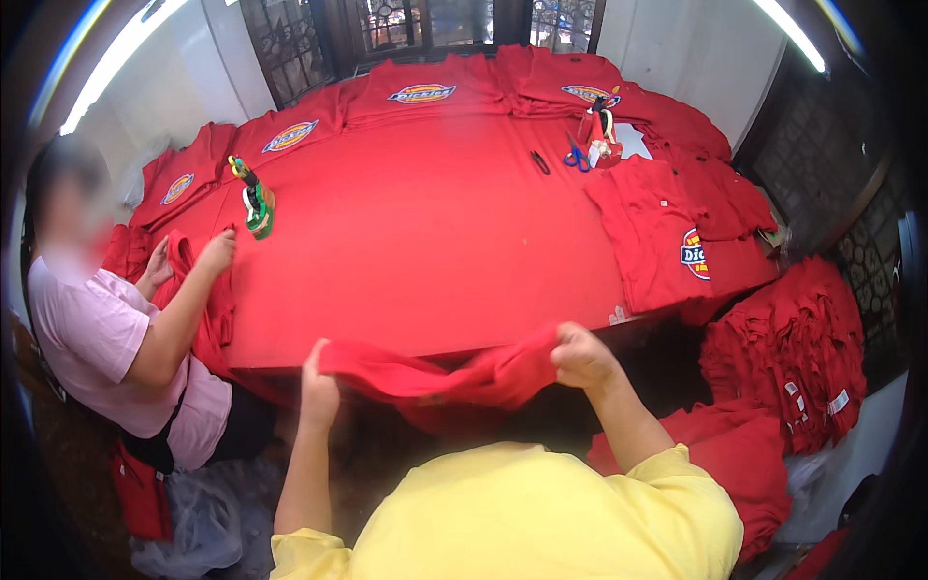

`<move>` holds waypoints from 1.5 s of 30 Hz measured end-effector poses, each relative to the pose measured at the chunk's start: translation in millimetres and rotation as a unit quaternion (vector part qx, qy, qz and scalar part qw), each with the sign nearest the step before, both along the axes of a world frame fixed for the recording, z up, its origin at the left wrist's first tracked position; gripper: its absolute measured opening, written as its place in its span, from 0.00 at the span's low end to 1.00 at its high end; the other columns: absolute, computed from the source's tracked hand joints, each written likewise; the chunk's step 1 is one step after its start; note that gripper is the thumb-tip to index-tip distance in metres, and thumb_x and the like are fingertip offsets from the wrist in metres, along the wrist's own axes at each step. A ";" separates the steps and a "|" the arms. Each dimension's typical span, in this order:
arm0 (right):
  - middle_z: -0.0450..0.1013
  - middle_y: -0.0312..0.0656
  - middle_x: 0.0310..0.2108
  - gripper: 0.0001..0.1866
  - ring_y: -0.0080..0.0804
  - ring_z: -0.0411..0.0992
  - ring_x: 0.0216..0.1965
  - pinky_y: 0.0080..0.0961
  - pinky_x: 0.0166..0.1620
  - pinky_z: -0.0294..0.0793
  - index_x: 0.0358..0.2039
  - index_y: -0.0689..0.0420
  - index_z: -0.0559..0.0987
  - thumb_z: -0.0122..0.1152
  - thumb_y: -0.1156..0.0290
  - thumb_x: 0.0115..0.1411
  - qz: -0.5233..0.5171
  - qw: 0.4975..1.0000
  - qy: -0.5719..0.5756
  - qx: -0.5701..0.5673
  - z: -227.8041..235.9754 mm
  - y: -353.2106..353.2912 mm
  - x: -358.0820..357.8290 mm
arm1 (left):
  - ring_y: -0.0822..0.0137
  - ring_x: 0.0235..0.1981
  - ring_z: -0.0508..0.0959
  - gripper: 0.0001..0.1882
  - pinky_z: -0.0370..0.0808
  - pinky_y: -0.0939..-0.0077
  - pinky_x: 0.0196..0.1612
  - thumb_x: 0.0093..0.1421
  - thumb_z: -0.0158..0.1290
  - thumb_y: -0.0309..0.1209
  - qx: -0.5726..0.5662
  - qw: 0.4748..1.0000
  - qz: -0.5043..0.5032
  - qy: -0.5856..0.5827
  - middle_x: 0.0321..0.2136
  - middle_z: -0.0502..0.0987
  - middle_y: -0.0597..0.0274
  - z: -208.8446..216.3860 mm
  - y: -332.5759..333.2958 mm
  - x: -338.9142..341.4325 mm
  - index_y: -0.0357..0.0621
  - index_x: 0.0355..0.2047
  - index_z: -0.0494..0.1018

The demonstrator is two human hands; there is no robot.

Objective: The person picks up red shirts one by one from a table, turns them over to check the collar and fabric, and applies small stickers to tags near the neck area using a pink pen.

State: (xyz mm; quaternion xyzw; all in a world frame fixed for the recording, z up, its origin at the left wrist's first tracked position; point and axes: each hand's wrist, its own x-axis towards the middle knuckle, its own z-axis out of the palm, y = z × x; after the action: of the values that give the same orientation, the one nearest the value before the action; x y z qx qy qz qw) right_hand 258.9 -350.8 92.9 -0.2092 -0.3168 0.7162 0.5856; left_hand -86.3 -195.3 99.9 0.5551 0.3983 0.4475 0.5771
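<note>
A red garment (435, 379) hangs stretched between my two hands at the near edge of the red-covered table (416, 251). My left hand (319, 382) is closed on its left end, and my right hand (583, 356) grips the right end in a fist. The cloth sags in folds in the middle, and its lower part drops below the table edge. Which part of the garment I hold cannot be made out.
At the left a co-worker in a pink shirt (106, 329) handles another red garment (184, 280). Red shirts (425, 94) line the far edge. Tape dispensers (256, 208), blue scissors (577, 157) and a dark snipper (539, 162) lie on the table. A garment heap (788, 338) stands right.
</note>
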 end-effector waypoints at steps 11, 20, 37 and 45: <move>0.69 0.51 0.51 0.35 0.45 0.69 0.53 0.47 0.57 0.65 0.57 0.62 0.64 0.65 0.60 0.53 -0.110 0.962 0.111 0.222 29.2 -1.7 28.1 | 0.75 0.31 0.71 0.23 0.70 0.76 0.36 0.47 0.67 0.34 0.076 0.870 -0.370 0.317 0.28 0.74 0.59 53.9 -43.6 -10.9 0.37 0.39 0.71; 0.71 0.51 0.46 0.33 0.42 0.72 0.46 0.38 0.49 0.72 0.55 0.66 0.65 0.62 0.58 0.56 -0.005 0.971 0.200 0.133 22.9 9.2 -7.7 | 0.65 0.28 0.74 0.21 0.71 0.73 0.35 0.48 0.64 0.34 0.112 0.829 -0.426 0.343 0.27 0.75 0.54 60.6 -50.8 -16.3 0.35 0.37 0.70; 0.70 0.58 0.49 0.25 0.48 0.69 0.52 0.45 0.55 0.66 0.51 0.70 0.70 0.56 0.64 0.60 -0.047 0.979 -0.041 0.192 48.3 -12.3 2.9 | 0.64 0.27 0.77 0.15 0.73 0.71 0.33 0.48 0.64 0.28 0.159 0.919 -0.038 0.359 0.22 0.75 0.55 28.9 -14.0 -38.6 0.36 0.31 0.69; 0.67 0.55 0.52 0.28 0.50 0.68 0.53 0.48 0.55 0.66 0.56 0.70 0.63 0.55 0.64 0.62 -0.206 0.967 -0.066 0.134 49.3 -13.8 21.9 | 0.55 0.38 0.77 0.17 0.72 0.68 0.41 0.49 0.60 0.30 0.126 0.820 -0.377 0.411 0.37 0.75 0.48 21.5 -41.3 -27.5 0.37 0.38 0.71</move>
State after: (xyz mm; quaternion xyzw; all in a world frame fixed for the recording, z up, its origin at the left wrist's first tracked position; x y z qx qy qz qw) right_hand 280.8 -364.6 142.2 -0.2365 -0.3974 0.5161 0.7210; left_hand -113.8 -236.5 121.4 0.8622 0.2984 -0.0284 0.4084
